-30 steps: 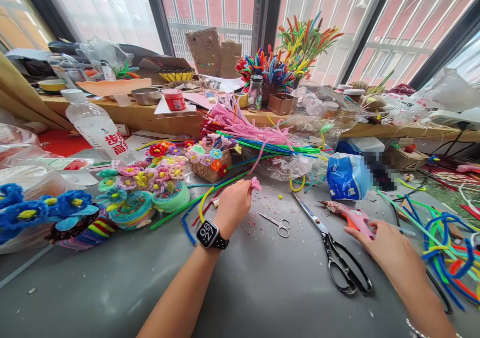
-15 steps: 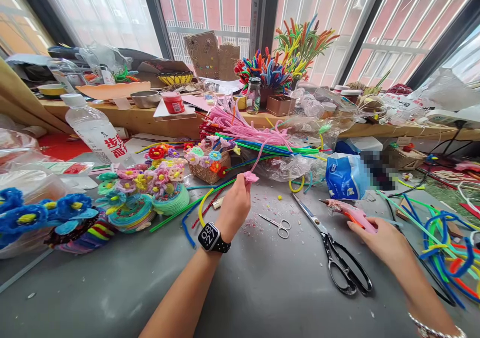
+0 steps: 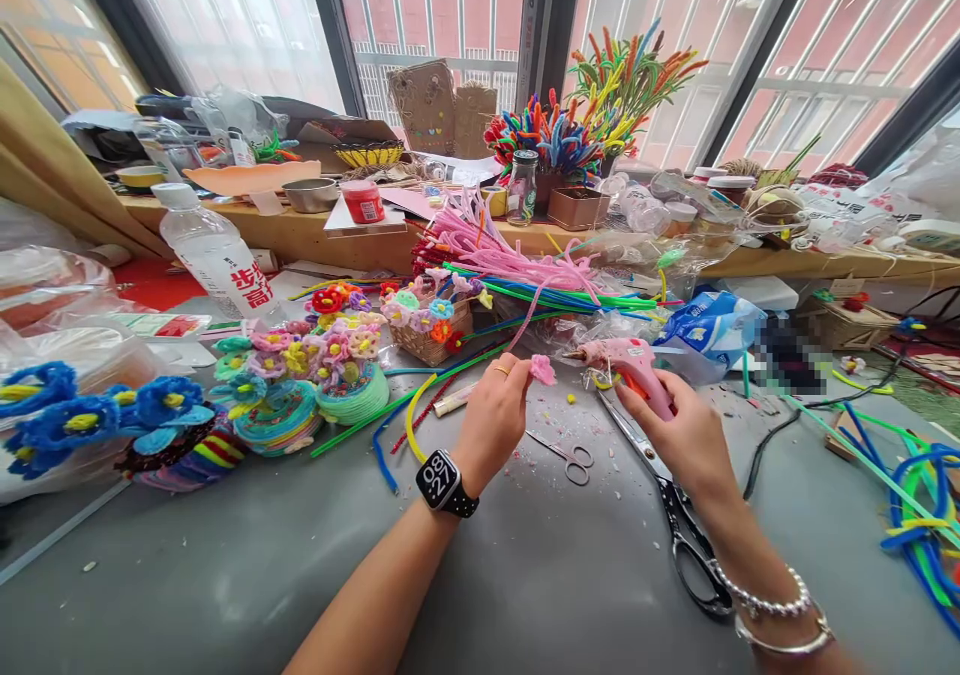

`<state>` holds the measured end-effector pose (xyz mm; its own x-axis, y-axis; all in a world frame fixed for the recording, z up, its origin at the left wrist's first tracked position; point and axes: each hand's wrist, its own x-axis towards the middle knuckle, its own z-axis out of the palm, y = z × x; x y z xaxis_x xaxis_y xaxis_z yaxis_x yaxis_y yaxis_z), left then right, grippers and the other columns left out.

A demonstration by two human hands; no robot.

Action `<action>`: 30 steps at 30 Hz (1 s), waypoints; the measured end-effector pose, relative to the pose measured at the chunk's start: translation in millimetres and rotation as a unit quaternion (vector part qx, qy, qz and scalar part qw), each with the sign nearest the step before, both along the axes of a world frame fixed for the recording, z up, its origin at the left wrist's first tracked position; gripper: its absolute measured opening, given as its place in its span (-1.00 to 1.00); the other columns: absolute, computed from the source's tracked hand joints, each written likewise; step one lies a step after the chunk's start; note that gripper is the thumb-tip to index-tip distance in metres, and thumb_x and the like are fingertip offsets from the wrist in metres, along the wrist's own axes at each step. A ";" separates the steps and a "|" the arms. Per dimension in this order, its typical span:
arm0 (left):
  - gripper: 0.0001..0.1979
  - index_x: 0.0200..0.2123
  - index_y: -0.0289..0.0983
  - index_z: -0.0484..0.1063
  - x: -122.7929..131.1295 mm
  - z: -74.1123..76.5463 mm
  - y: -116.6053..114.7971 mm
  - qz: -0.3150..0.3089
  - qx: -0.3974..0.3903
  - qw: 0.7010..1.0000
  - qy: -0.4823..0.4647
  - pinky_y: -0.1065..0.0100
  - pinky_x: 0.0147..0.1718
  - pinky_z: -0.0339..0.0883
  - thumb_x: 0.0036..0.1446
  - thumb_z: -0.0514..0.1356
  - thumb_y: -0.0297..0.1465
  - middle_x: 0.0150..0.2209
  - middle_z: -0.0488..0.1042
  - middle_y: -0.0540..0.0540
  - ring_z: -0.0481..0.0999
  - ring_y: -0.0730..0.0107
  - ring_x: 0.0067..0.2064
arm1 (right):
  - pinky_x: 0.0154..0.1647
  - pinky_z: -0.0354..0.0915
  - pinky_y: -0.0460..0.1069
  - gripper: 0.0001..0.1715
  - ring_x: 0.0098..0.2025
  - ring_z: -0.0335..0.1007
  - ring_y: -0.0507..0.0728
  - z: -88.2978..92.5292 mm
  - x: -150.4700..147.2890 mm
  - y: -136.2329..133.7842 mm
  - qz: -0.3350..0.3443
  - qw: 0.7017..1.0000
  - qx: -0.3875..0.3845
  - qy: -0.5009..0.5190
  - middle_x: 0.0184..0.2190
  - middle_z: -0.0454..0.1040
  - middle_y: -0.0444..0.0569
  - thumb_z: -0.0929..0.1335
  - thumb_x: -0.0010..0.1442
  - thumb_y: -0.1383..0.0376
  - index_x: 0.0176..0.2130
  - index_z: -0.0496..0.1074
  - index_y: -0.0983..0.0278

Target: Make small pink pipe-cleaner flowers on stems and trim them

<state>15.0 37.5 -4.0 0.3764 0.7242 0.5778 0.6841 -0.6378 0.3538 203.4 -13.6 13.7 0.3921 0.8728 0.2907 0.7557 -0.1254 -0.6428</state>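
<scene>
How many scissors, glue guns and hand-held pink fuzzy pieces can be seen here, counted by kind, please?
Scissors: 2 (small scissors, large black-handled scissors)
Glue gun: 1, in the right hand
Pink fuzzy piece: 1, in the left hand
Total: 4

The person's left hand [image 3: 491, 420] pinches a small pink flower [image 3: 543, 369] above the gray surface [image 3: 540, 595]. The right hand [image 3: 686, 435] holds a pink glue gun [image 3: 628, 357], its nozzle pointing left, just beside the flower. Small scissors [image 3: 561, 451] lie between the hands; large shears [image 3: 658, 467] run partly beneath the right arm. Over to the left I see fuzzy blue flowers [image 3: 161, 400], and farther back, a heap of pink stems [image 3: 510, 255].
</scene>
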 end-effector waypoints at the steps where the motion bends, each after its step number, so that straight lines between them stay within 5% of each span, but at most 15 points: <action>1: -0.79 -0.31 -0.31 0.28 0.1 0.9 -0.9 -0.004 0.003 1.000 -0.003 0.33 -0.31 0.21 0.14 -0.13 -0.52 -0.33 0.30 -0.13 0.25 0.35 -0.31 | -0.46 0.21 -0.03 -0.31 -0.43 0.34 0.15 -4.2 -0.3 -1.8 -0.005 1.000 0.013 0.000 -0.38 0.45 0.07 0.23 -0.08 -0.11 -0.17 0.36 0.36; 14: -0.78 -0.22 -0.26 0.40 -2.5 3.0 -3.5 0.007 0.041 0.994 -0.101 0.41 -0.37 0.23 0.11 0.00 -0.41 -0.46 0.34 -0.05 0.32 0.43 -0.38 | -0.23 0.25 0.08 -0.39 -0.24 0.34 0.25 -21.8 5.3 -11.0 -0.050 0.972 0.181 -0.144 -0.23 0.42 0.17 0.25 0.02 0.02 -0.08 0.28 0.41; 21: -0.89 -0.43 -0.24 0.40 -2.2 4.6 -5.9 0.007 0.045 0.992 -0.117 0.42 -0.31 0.27 0.06 0.08 -0.39 -0.46 0.46 0.00 0.40 0.47 -0.37 | -0.21 0.24 0.07 -0.45 -0.25 0.35 0.23 -20.6 6.4 -11.9 -0.050 0.955 0.221 -0.191 -0.29 0.42 0.16 0.25 0.06 0.06 -0.09 0.28 0.42; 30: -0.90 -0.41 -0.24 0.42 -2.2 4.9 -5.7 0.008 0.086 0.988 -0.130 0.32 -0.10 0.26 0.04 0.11 -0.42 -0.46 0.52 0.05 0.45 0.53 -0.42 | -0.21 0.25 0.05 -0.48 -0.24 0.36 0.23 -19.9 6.2 -14.6 -0.046 0.945 0.233 -0.223 -0.27 0.42 0.17 0.25 0.09 0.12 -0.07 0.26 0.44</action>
